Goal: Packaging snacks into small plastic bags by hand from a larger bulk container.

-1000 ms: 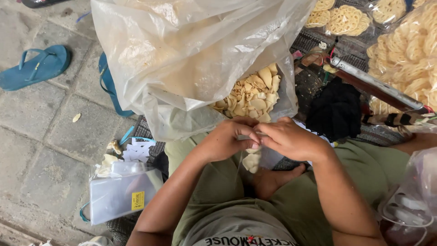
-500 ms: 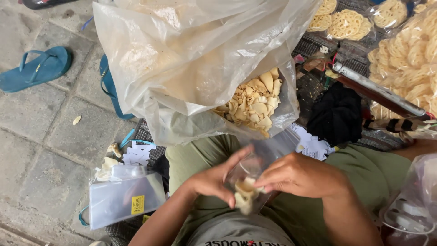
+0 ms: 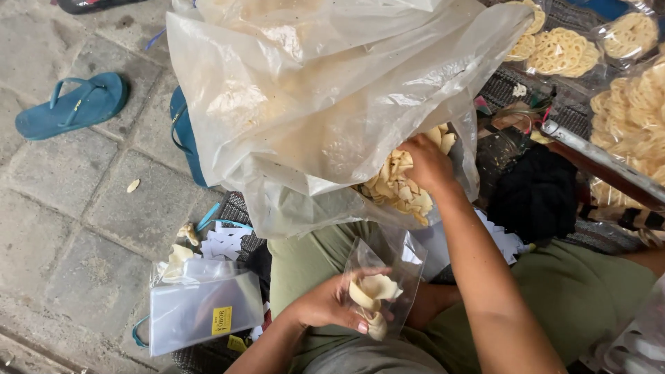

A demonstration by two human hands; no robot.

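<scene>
My left hand (image 3: pixel 329 305) grips a small clear plastic pouch (image 3: pixel 381 273) over my lap, with a few pale curled crackers (image 3: pixel 370 294) inside it. My right hand (image 3: pixel 426 163) reaches into the mouth of a big translucent plastic sack (image 3: pixel 312 97). Its fingers are closed among the pile of pale crackers (image 3: pixel 398 187) there. Whether the fingers hold any crackers is hidden.
A stack of clear pouches (image 3: pixel 197 312) lies by my left knee beside white paper slips (image 3: pixel 222 239). Blue sandals (image 3: pixel 73 104) rest on the paving. Bags of round lattice crackers (image 3: pixel 634 104), a dark cloth (image 3: pixel 537 194) and a metal tool (image 3: pixel 603 163) sit to the right.
My right hand left the small pouch and moved up into the big sack. My left hand keeps hold of the pouch, which now stands open and upright.
</scene>
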